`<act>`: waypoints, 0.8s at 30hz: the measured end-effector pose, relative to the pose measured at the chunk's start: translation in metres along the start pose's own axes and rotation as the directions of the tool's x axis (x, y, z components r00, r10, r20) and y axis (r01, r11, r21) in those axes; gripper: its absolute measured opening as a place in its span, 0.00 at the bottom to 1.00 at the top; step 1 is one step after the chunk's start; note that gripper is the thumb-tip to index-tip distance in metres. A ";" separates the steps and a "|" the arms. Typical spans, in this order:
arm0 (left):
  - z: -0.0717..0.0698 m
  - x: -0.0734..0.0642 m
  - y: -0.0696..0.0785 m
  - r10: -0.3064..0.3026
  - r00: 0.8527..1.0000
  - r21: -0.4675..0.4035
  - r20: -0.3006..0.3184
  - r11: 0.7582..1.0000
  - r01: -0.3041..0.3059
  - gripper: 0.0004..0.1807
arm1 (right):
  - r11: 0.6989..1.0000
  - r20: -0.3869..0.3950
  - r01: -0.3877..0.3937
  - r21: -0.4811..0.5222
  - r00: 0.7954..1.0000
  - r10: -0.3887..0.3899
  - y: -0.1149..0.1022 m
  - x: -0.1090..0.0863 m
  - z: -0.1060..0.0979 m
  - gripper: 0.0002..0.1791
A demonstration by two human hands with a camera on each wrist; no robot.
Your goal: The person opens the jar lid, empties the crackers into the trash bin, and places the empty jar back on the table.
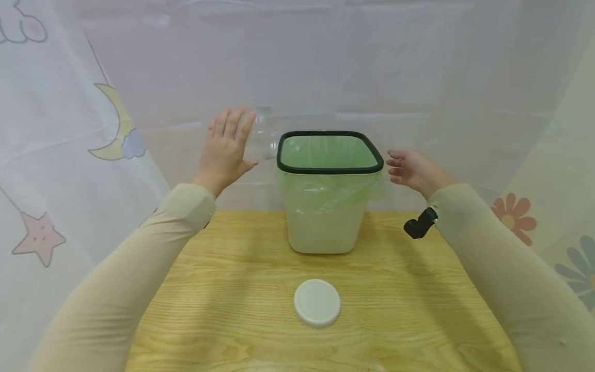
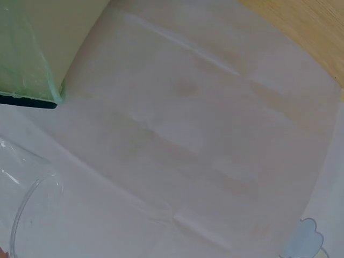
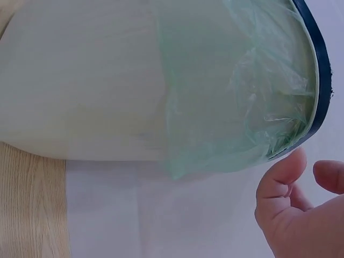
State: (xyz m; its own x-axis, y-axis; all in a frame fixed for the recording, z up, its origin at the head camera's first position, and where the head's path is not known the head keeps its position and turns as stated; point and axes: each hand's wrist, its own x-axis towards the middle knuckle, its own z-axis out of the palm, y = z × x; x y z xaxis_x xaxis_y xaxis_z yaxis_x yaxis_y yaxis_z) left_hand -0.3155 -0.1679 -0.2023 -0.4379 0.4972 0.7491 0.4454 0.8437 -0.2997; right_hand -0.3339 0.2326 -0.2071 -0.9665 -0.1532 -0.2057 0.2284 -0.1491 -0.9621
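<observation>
A pale waste bin (image 1: 325, 217) with a black rim and a green liner bag (image 1: 302, 191) folded over its top stands at the table's far edge. Left of the rim is a clear plastic jar (image 1: 266, 135), faint against the backdrop; the left wrist view shows part of this see-through jar (image 2: 32, 199). My left hand (image 1: 225, 144) is raised beside the jar, fingers straight and spread, fingertips at its near side. On the bin's right, my right hand (image 1: 413, 168) has loosely bent fingers with nothing between them. Its fingertips (image 3: 293, 164) come close under the rim.
A round white screw lid (image 1: 317, 302) lies on the wooden table (image 1: 223, 310) in front of the bin. Behind the table hangs a pale backdrop sheet (image 1: 418, 67), with printed drawings on the side sheets. A black strap device (image 1: 420, 223) hangs at the right wrist.
</observation>
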 end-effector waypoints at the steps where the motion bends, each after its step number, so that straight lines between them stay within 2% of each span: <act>1: 0.000 -0.002 0.000 -0.006 1.000 -0.011 -0.013 1.000 0.006 0.58 | 1.000 -0.008 0.011 -0.015 1.000 -0.011 0.000 -0.001 0.000 0.32; 7: 0.003 -0.011 0.002 -0.023 0.998 -0.038 -0.061 0.999 0.021 0.59 | 0.987 -0.056 0.073 -0.143 0.995 -0.082 0.004 -0.008 0.006 0.33; 13: 0.004 -0.017 0.004 -0.091 0.993 -0.074 -0.069 0.994 0.086 0.60 | 0.951 -0.104 0.135 -0.279 0.980 -0.170 0.009 -0.012 0.010 0.31; 24: 0.003 -0.030 0.010 -0.207 0.978 -0.150 -0.038 0.968 0.199 0.60 | 0.884 -0.123 0.197 -0.424 0.955 -0.272 0.019 -0.018 0.005 0.31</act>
State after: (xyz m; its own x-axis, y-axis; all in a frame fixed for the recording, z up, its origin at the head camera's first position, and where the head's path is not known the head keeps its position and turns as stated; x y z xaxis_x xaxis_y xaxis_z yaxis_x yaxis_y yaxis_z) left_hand -0.3004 -0.1732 -0.2298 -0.4909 0.3038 0.8165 0.4613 0.8857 -0.0521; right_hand -0.3121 0.2279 -0.2210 -0.9990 0.0144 0.0428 -0.0378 0.2520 -0.9670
